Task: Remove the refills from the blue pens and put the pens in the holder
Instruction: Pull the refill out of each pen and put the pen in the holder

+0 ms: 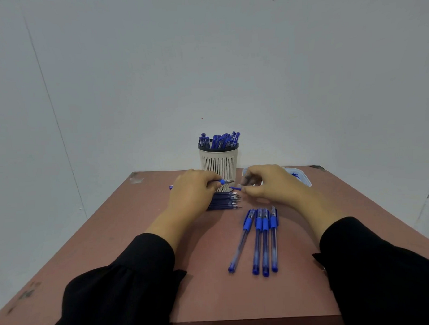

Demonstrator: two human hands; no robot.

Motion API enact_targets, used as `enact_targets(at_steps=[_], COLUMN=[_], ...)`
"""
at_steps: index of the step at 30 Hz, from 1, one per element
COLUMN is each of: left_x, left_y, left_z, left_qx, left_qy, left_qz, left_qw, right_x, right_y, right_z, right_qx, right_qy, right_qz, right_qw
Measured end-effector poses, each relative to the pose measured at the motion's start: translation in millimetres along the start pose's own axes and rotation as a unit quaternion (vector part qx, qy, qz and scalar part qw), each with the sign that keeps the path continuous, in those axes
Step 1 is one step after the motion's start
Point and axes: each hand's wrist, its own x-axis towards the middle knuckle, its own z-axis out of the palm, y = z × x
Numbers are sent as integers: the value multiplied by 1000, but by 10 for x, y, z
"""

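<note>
Our left hand (193, 187) grips a blue pen (223, 182) before the holder (219, 159); our right hand (263, 182) fingers pinch its small tip piece (235, 188). We risk dropping that piece, or rolling the refills (225, 200) along the bench (163, 262).

Refill pile (225, 200) half hidden under left hand (194, 191), tray (303, 177) behind right hand (271, 184)

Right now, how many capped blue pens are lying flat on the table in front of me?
4, side by side right of centre: one angled on the left, then three nearly parallel. The left hand holds another pen, not counted.
</note>
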Motion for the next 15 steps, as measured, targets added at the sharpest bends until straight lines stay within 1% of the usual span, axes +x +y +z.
enact_targets(at_steps=[12, 15], left_x=[-18, -11], left_y=[29, 21], left_z=[12, 7], left_qx=[-11, 2], left_qy=[-36, -27], left_qz=[8, 6], left_qw=[999, 1000], right_x=[-9, 8], right_y=[-19, -12], right_z=[0, -7], right_qx=[48, 55], right_qy=[26, 38], right_qz=[-21, -14], right_qw=[998, 998])
